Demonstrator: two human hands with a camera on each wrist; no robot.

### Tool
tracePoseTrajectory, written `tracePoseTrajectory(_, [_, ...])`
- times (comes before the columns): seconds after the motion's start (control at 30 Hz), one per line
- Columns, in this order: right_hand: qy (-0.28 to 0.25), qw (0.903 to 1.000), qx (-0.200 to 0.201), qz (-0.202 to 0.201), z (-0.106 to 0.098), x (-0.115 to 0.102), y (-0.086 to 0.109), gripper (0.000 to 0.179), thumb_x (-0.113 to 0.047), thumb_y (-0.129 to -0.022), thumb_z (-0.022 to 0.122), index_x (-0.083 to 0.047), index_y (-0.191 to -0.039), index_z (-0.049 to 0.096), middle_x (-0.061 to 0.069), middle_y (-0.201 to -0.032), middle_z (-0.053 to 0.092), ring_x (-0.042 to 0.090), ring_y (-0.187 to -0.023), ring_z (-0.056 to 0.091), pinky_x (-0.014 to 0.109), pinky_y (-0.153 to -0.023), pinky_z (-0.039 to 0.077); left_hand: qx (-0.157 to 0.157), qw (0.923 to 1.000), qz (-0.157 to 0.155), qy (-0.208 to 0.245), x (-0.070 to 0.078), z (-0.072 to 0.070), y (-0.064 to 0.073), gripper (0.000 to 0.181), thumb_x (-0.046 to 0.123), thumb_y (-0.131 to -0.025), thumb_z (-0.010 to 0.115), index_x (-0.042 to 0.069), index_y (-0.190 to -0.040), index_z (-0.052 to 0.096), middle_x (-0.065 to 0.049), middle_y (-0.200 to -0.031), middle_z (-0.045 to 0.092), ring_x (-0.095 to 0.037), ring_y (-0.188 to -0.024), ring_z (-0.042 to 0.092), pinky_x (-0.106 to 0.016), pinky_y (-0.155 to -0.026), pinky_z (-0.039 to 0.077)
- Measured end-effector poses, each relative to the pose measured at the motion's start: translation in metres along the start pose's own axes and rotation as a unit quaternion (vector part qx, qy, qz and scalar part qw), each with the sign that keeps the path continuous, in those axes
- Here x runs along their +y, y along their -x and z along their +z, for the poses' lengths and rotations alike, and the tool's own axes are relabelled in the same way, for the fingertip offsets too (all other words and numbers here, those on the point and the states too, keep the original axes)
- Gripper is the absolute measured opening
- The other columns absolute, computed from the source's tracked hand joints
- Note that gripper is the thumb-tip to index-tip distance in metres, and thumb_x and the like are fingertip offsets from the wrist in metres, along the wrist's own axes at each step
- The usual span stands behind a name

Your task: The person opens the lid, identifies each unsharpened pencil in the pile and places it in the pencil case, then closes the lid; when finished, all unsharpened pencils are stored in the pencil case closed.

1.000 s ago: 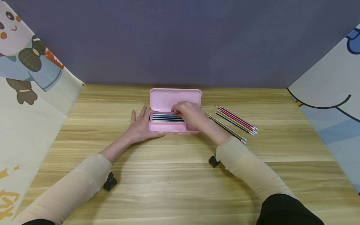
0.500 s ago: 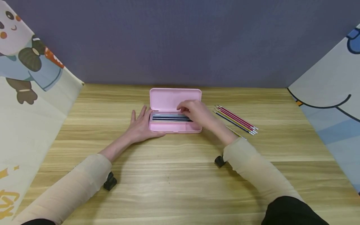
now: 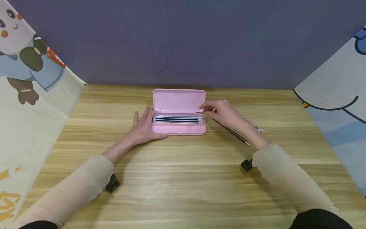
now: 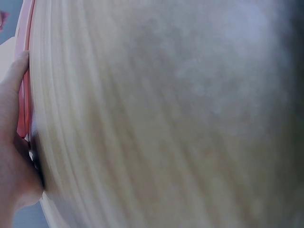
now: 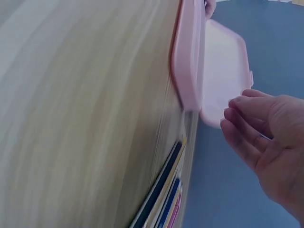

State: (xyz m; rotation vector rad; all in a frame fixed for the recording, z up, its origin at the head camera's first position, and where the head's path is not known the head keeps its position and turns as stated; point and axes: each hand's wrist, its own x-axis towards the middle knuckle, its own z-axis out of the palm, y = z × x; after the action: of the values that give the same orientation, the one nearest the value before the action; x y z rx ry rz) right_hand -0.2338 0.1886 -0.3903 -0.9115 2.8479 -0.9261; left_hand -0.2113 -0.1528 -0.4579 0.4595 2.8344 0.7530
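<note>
A pink pencil case [image 3: 171, 129] lies on the table with its lid [image 3: 179, 100] raised at the back. Several dark-striped pencils [image 3: 178, 119] lie side by side in its rear compartment. My left hand [image 3: 143, 129], fingers spread, rests against the case's left end, the thumb along the front edge. Just right of the lid, my right hand [image 3: 224, 113] hovers with loosely bent fingers; the right wrist view shows nothing between them. Beneath that hand and forearm, a dark pencil [image 3: 235, 133] lies slanted on the table. More pencils [image 5: 171, 211], including yellow and magenta ones, lie beside it, mostly hidden in the head view.
The wood-grain table [image 3: 171, 178] ends at a dark blue back panel [image 3: 183, 44]. Cartoon-printed panels [image 3: 20, 127] flank it on the left and right. A small black device [image 3: 247, 165] sits at each wrist.
My right hand has moved right, out of the case and over the loose pencils. The white ends of the pencils inside the case have come into view. My left hand has stayed put.
</note>
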Motion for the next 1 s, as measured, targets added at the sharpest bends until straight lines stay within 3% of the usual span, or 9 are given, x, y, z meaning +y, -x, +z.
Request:
tracePoseTrajectory(0.37, [0.021,0.9994,-0.008,0.028,-0.015,0.037,0.045,0.038,-0.003,-0.093,0.072,-0.004,-0.131,0.067,0.014,-0.107,0.074,0.026,-0.094,0.071,0.045,-0.082,0.059,0.001,1.0,0.004,-0.002,0.002,0.0,-0.003,0.111,0.065,-0.072,0.083,0.016,-0.155,0.028,-0.02,-0.171,0.022,-0.036,-0.163,0.004,-0.065,-0.127,-0.013])
tracePoseTrajectory(0.63, [0.024,0.997,-0.037,0.063,-0.023,0.047,0.053,0.057,-0.008,-0.085,0.083,-0.01,-0.138,0.063,0.01,-0.115,0.074,0.024,-0.098,0.071,0.044,-0.083,0.059,0.007,0.9999,0.005,-0.006,0.001,-0.008,-0.006,0.111,0.063,-0.073,0.084,0.015,-0.156,0.027,-0.02,-0.171,0.021,-0.037,-0.163,0.004,-0.065,-0.127,-0.013])
tracePoseTrajectory(1.0, [0.046,0.9914,-0.092,0.081,-0.024,0.053,0.066,0.056,-0.009,-0.086,0.082,-0.007,-0.139,0.063,0.012,-0.106,0.075,0.025,-0.097,0.072,0.046,-0.085,0.06,-0.004,1.0,-0.001,0.003,0.0,-0.001,-0.004,0.112,0.066,-0.073,0.082,0.016,-0.156,0.027,-0.02,-0.171,0.022,-0.036,-0.163,0.002,-0.063,-0.127,-0.016])
